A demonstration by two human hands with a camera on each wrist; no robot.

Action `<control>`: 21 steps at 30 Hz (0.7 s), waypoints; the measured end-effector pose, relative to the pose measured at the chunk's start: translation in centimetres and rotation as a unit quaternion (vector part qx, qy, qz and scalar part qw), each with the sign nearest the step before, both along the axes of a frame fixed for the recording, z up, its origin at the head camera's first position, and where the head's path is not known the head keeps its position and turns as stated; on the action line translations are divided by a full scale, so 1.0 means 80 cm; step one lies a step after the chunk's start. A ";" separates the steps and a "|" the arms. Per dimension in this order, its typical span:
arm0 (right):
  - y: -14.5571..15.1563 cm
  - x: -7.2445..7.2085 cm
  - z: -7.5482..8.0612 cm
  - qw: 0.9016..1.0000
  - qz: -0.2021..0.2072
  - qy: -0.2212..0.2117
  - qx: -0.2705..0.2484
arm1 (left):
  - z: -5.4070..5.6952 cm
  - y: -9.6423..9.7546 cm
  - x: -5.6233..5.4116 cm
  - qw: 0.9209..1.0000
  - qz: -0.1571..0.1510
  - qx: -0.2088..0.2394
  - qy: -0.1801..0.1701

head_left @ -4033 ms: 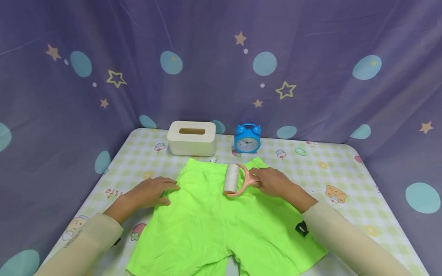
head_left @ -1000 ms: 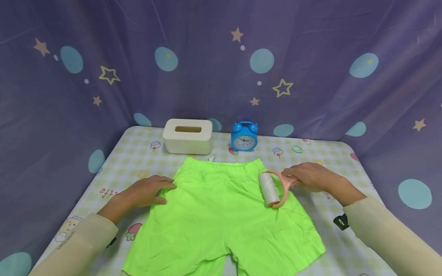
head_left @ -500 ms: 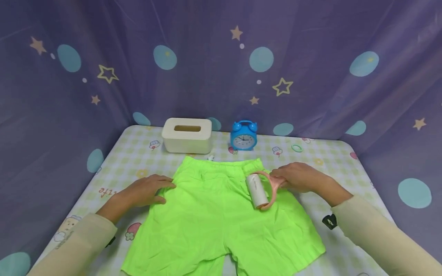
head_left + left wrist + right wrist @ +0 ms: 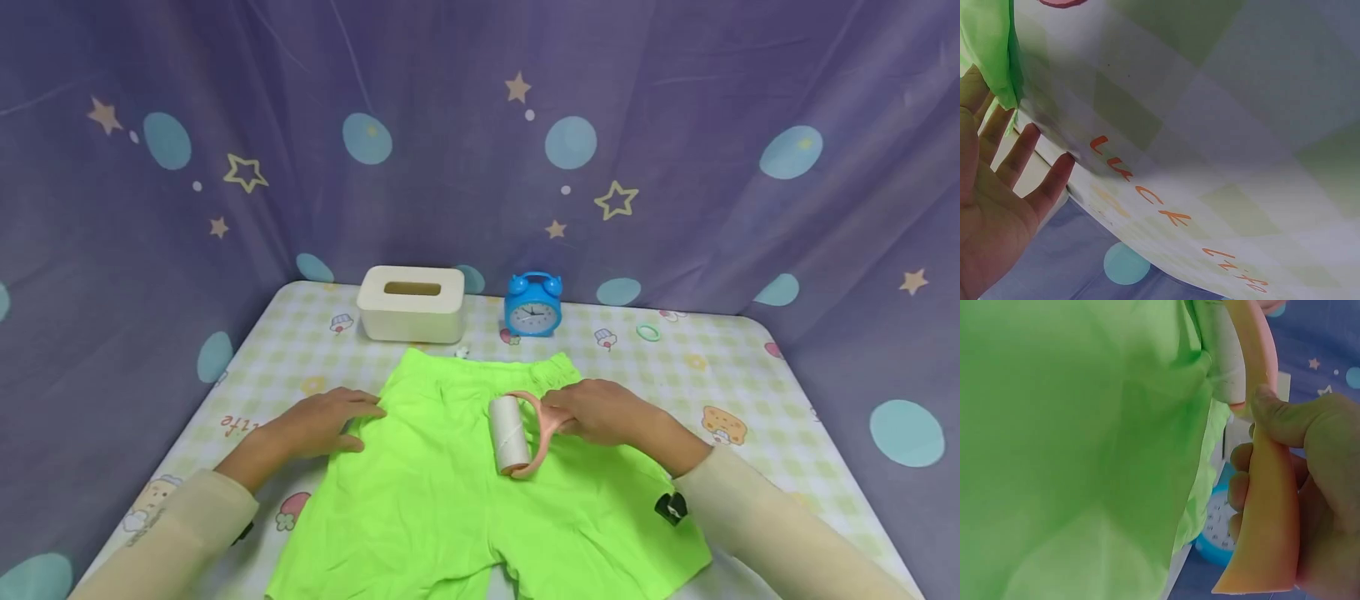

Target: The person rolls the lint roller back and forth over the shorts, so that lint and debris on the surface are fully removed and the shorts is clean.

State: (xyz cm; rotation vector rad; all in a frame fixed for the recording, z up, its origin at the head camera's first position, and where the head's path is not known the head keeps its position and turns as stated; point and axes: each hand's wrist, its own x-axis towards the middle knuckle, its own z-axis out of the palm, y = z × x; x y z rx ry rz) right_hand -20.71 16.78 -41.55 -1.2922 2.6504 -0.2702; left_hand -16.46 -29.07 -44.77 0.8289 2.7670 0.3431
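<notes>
Bright neon-green shorts point(image 4: 427, 467) lie spread on the table, waistband toward the back. My right hand point(image 4: 600, 412) grips the pink handle of a lint roller point(image 4: 510, 435), whose white roll rests on the shorts right of their upper middle. In the right wrist view, thumb and fingers wrap round the handle point(image 4: 1266, 519). My left hand point(image 4: 322, 423) rests at the left edge of the shorts near the waist. The left wrist view shows its fingers point(image 4: 1019, 153) spread and fairly straight, the fingertips touching the cloth and the table.
A cream tissue box point(image 4: 411, 307) and a blue alarm clock point(image 4: 533, 306) stand at the back of the table. Right of the clock lies a small green ring point(image 4: 648, 332). The checked tablecloth point(image 4: 255, 392) is printed with pictures; a purple curtain point(image 4: 450, 208) hangs behind and beside it.
Over the last second the lint roller has moved left with my right hand, from the right side of the shorts to nearer their middle. My left hand has stayed in place.
</notes>
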 end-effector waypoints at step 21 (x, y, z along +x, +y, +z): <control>-0.057 0.018 0.003 1.000 -0.004 0.020 0.017 | 0.000 0.001 0.000 1.000 -0.001 0.005 -0.003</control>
